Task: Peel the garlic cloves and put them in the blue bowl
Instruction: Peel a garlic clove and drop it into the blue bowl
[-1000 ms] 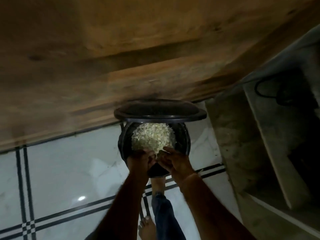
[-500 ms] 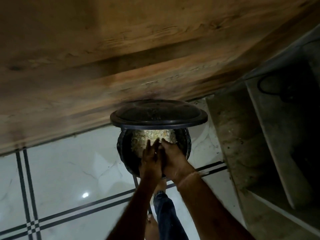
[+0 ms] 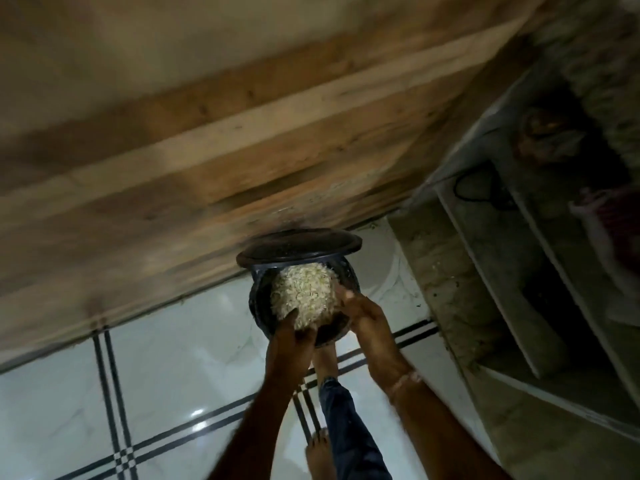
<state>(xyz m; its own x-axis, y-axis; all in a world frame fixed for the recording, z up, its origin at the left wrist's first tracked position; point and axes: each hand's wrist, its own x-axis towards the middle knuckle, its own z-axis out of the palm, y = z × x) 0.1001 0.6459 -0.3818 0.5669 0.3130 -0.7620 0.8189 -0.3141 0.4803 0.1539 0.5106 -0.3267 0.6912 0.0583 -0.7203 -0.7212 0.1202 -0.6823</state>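
A dark round bin [image 3: 259, 301] stands on the floor with its lid [image 3: 299, 245] tipped up. It is heaped with pale garlic peels [image 3: 301, 292]. My left hand [image 3: 294, 336] is at the bin's near rim, fingers straight and touching the edge of the peel heap. Just to the right, my right hand [image 3: 363, 315] hovers over the rim with fingers spread and nothing in it. No garlic cloves and no blue bowl are in view.
A wooden cabinet front [image 3: 207, 150] runs behind the bin. The floor [image 3: 156, 358] is white tile with black lines. A stone shelf unit [image 3: 502, 271] stands at the right. My foot [image 3: 325, 358] and jeans leg [image 3: 349, 427] are below the bin.
My hands were pressed together over the bin half a second ago; they have now drawn apart and back to the near rim, uncovering the peel heap. The view has shifted.
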